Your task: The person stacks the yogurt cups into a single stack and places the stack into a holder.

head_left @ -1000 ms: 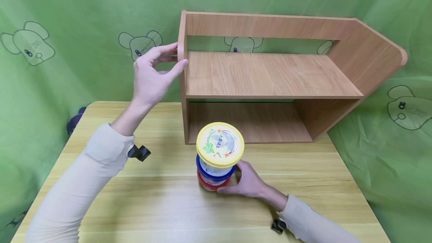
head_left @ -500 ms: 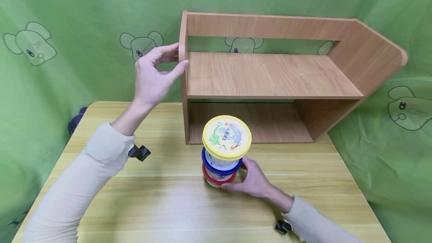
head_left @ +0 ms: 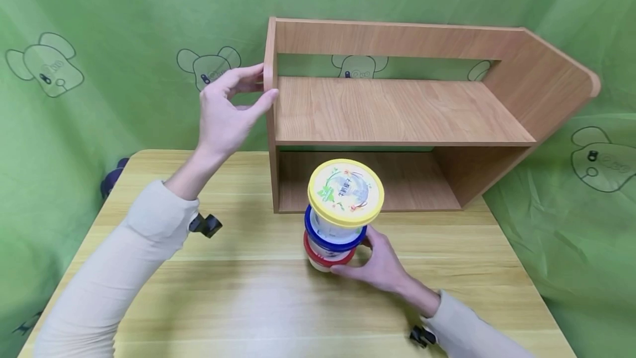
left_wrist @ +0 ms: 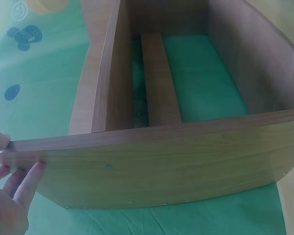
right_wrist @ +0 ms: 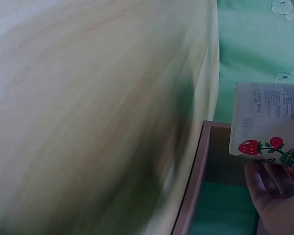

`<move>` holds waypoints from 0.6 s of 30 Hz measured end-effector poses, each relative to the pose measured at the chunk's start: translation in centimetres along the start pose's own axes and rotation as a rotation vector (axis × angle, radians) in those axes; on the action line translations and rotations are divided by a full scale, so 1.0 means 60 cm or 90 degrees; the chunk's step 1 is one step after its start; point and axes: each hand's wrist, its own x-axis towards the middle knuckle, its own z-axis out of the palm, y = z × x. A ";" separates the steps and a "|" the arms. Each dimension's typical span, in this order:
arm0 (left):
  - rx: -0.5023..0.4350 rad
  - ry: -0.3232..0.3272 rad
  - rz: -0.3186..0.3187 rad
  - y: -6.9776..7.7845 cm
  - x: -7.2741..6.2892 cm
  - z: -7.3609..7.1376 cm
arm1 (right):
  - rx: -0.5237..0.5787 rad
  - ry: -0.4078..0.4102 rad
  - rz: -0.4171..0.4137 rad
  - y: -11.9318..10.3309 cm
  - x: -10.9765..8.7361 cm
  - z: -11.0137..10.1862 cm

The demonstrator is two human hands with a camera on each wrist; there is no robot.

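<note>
My left hand (head_left: 223, 112) holds the front edge of the left side panel (head_left: 270, 70) of a two-tier wooden shelf, thumb inside and fingers outside. In the left wrist view, its fingers (left_wrist: 29, 183) touch the panel's outer face. In the head view, my right hand (head_left: 380, 267) grips the lowest of three stacked tubs from the right. The bottom tub has a red lid (head_left: 318, 257), the middle one a blue lid (head_left: 330, 242), the top one a printed yellow-rimmed lid (head_left: 346, 192). Strawberries decorate the held tub (right_wrist: 269, 122) in the right wrist view. The stack tilts slightly and appears raised off the table.
The wooden shelf (head_left: 397, 109) stands at the back of the light wood table (head_left: 238, 291), behind the tubs. Its lower compartment (head_left: 407, 181) opens toward me. A green curtain (head_left: 149, 4) hangs behind and at both sides.
My right hand has carried the three-tub stack up and to the right, toward the shelf; the top lid looks larger. My left hand stays on the side panel.
</note>
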 end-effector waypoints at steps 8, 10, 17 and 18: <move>0.007 0.004 0.015 0.003 -0.001 0.000 | -0.013 0.017 -0.014 -0.022 0.003 -0.017; 0.009 0.006 0.018 0.003 0.000 -0.001 | -0.017 0.022 -0.019 -0.028 0.005 -0.021; 0.009 0.003 0.017 0.003 0.000 0.000 | -0.030 0.038 -0.028 -0.050 0.012 -0.037; 0.008 0.001 0.014 0.003 0.000 0.000 | -0.035 0.041 -0.028 -0.053 0.013 -0.040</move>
